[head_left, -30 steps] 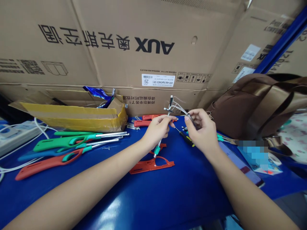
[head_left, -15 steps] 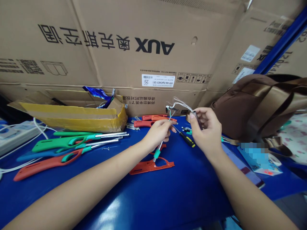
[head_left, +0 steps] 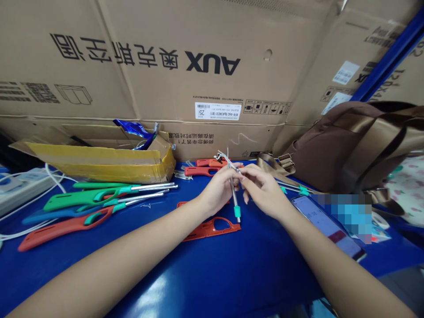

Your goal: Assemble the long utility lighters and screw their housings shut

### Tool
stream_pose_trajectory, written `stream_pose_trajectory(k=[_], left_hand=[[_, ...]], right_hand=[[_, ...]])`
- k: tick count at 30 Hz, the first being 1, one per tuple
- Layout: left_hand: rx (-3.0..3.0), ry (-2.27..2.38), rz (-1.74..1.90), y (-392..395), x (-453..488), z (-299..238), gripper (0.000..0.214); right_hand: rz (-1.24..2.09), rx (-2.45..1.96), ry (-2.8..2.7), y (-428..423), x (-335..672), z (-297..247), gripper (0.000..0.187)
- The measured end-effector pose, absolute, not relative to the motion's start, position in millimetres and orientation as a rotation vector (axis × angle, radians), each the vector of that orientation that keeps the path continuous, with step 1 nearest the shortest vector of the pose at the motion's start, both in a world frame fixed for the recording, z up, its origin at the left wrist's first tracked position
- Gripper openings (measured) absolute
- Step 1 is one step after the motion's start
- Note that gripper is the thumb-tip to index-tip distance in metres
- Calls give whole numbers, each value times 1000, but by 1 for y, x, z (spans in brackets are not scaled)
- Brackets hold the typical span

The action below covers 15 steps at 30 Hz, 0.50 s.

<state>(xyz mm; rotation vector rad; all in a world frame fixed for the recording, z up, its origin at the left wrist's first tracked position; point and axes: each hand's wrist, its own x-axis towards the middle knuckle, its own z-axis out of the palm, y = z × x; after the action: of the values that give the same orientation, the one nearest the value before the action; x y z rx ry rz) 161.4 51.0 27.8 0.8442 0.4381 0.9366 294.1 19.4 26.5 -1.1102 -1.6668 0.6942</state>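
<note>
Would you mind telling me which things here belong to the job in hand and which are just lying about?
In hand: tube with wires, pinched by left hand and right hand; probably the orange shell by its tip.
Lying about: lighters, box, bag, phone.

Pinched in the grip, the tube [head_left: 233,194] is bare metal, smooth and bright. Its lower end, just below the grip, carries a collar [head_left: 237,213] of matt green plastic. Thin white plastic-coated wires [head_left: 222,155] stand out above the grip. Beneath it lies a shell [head_left: 212,229] of matt orange plastic on a glossy blue tabletop [head_left: 232,274] that throws back light. Left of the grip, lighters [head_left: 96,198] pair green plastic with shiny metal. Beyond it, the boxes [head_left: 198,39] are matt brown cardboard. To the right are a bag [head_left: 344,145] of brown cloth with a faint sheen and a phone [head_left: 326,225] with a glossy face.
</note>
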Motion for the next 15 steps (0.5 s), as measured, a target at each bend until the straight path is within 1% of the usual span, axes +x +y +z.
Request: stream_pose_trajectory(k=[1, 3, 5, 8, 12, 15], left_hand=[[834, 431, 924, 51, 162, 27, 10], [809, 432, 921, 52, 163, 25, 14], [764, 449, 961, 55, 164, 21, 17], [676, 475, 1040, 62, 163, 18, 14], [583, 484, 1092, 69, 156, 21, 20], [541, 469, 1100, 71, 153, 25, 25]], right_hand=[[742, -1093, -1676, 18, 292, 25, 21], [815, -1059, -1687, 15, 289, 23, 17], [840, -1055, -1691, 14, 288, 21, 21], [838, -1135, -1675, 15, 290, 22, 23], [768, -1263, -1629, 21, 301, 24, 18], [745, -1307, -1659, 25, 305, 22, 19]])
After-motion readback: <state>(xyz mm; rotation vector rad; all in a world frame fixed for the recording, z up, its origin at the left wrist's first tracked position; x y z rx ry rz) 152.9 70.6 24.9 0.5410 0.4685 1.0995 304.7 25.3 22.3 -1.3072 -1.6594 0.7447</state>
